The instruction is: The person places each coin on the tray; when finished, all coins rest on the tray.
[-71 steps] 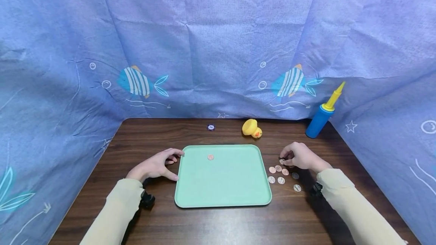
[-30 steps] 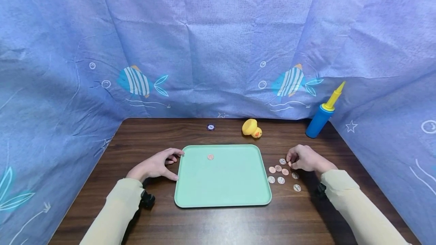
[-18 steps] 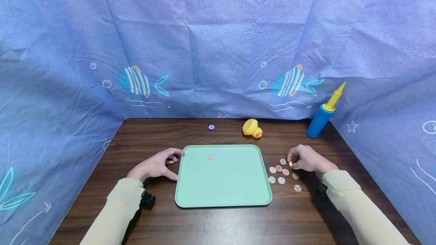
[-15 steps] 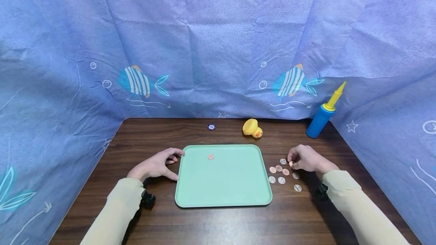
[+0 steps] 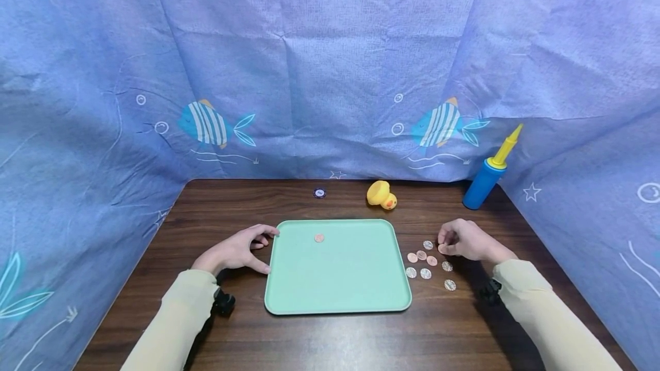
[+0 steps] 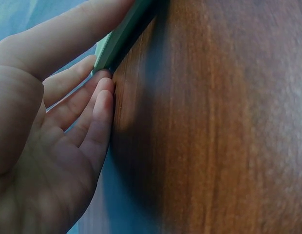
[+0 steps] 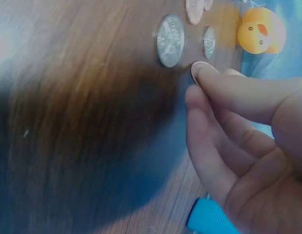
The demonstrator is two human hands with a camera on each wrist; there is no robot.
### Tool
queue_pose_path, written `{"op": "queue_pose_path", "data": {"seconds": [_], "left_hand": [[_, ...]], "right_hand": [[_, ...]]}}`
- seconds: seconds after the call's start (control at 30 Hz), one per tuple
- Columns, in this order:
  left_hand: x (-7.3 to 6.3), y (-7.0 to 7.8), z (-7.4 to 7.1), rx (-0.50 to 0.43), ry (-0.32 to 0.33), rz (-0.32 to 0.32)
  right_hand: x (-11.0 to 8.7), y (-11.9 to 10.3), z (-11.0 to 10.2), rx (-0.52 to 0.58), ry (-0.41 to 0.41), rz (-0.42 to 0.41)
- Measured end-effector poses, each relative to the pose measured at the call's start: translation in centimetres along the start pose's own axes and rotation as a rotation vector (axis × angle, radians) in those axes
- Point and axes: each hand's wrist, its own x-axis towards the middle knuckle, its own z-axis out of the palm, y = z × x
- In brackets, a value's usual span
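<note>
My right hand [image 5: 464, 240] pinches a copper coin [image 7: 198, 70] between thumb and fingertips, low over the table or on it; I cannot tell which. Close by lie a silver coin [image 5: 428, 244], a copper coin [image 5: 432, 260] and several others, both copper and silver. A pale green tray [image 5: 337, 279] occupies the middle of the table, bearing one copper coin [image 5: 319, 238] near its back edge. At the tray's left side, my left hand [image 5: 241, 249] spreads thumb and fingers along the rim. In the left wrist view its fingertips meet the tray's edge [image 6: 104, 51].
Behind the tray a dark poker chip [image 5: 319, 193] and a yellow rubber duck [image 5: 378, 193] lie on the wooden table [image 5: 309, 339]. A blue and yellow hand pump [image 5: 484, 182] stands at the back right corner. Blue fish-print cloth [image 5: 330, 73] hangs around the table.
My right hand has moved right, off the silver coin, which stays on the table. It has taken hold of a copper coin and shifted it slightly right. My left hand stays put.
</note>
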Motion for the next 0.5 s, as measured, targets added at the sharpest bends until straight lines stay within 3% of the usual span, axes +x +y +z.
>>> {"op": "queue_pose_path", "data": {"seconds": [0.23, 0.5], "left_hand": [[0.0, 0.0, 0.1, 0.002, 0.002, 0.008], [0.1, 0.0, 0.1, -0.001, 0.0, 0.012]], "right_hand": [[0.6, -0.9, -0.1, 0.241, -0.041, -0.092], [2.6, -3.9, 0.4, 0.215, -0.022, -0.101]]}}
